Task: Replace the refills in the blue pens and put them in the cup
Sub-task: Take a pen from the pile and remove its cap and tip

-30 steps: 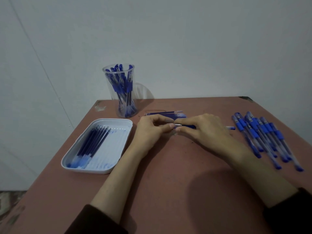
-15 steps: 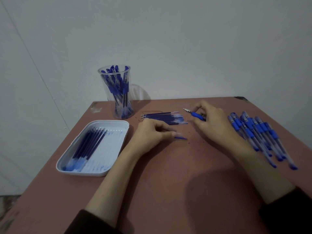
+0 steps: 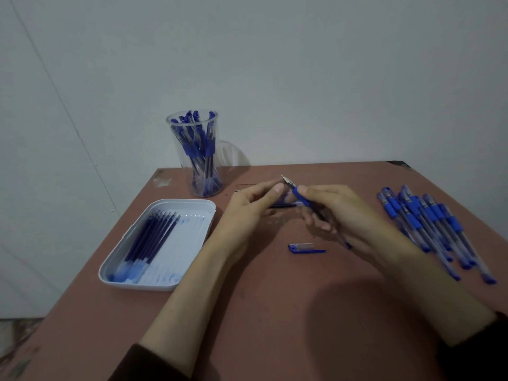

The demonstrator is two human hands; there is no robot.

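- We see a reddish-brown counter [image 3: 275, 312] pushed against a pale, bare wall [image 3: 302, 78].
- The uncapped blue pen [image 3: 299, 197] is held above the middle of the counter. It slants with its metal tip up and to the left, away from us.
- The right hand [image 3: 341, 215] grips this pen around the barrel, fingers curled about it just behind the blue grip.
- Half a second ago we saw the same hand holding the pen lower and farther back, by the loose refills. It has since lifted the pen and brought it nearer.
- The left hand [image 3: 244, 210] is loosely curved and holds nothing. Its thumb and forefinger are just beside the pen's tip, and we cannot tell whether they touch it.
- Earlier that hand pinched the cap [image 3: 306, 248] against the counter. The cap now lies alone on the near side of both hands.
- A few loose refills [image 3: 284, 205] lie on the counter behind the hands, mostly hidden by them.
- To the left a white tray [image 3: 189, 202] holds a row of dark refills [image 3: 149, 237] along its left side.
- Behind the tray, near the wall, stands the clear cup [image 3: 176, 125], filled with upright blue pens [image 3: 199, 149].
- At the right a row of capped pens [image 3: 428, 229] lies side by side.
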